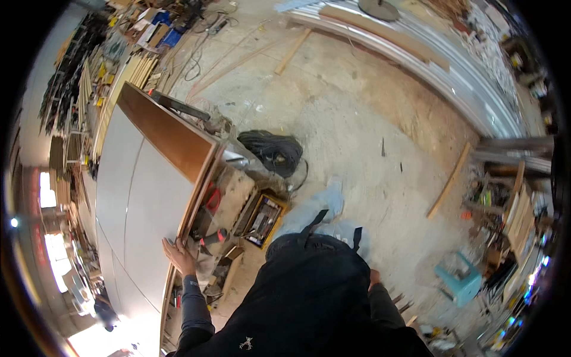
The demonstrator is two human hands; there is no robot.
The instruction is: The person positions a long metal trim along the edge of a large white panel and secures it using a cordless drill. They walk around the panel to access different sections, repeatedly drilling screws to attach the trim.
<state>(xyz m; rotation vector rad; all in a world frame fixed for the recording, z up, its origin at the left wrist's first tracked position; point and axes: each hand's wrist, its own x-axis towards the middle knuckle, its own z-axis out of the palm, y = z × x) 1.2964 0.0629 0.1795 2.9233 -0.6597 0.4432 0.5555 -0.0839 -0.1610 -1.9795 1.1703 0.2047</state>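
My left hand (179, 257) lies on the near edge of a large grey panel (146, 205), its fingers stretched out over the surface and the edge. A brown wooden frame or board (172, 143) runs along the panel's far side. My right hand (375, 278) hangs by my right side, mostly hidden behind my black jacket, so its fingers cannot be made out. Below the panel's edge, a tool with a red and black grip (214, 238) and a red-handled tool (213, 199) lie on a cluttered lower surface.
An open yellow-edged toolbox (266, 220) stands beside my legs, with a coil of black hose or cable (273, 152) beyond it. A light blue stool (461, 279) is at the right. Long metal profiles (416, 47) lie at the back, and a wooden strip (449, 181) rests on the floor.
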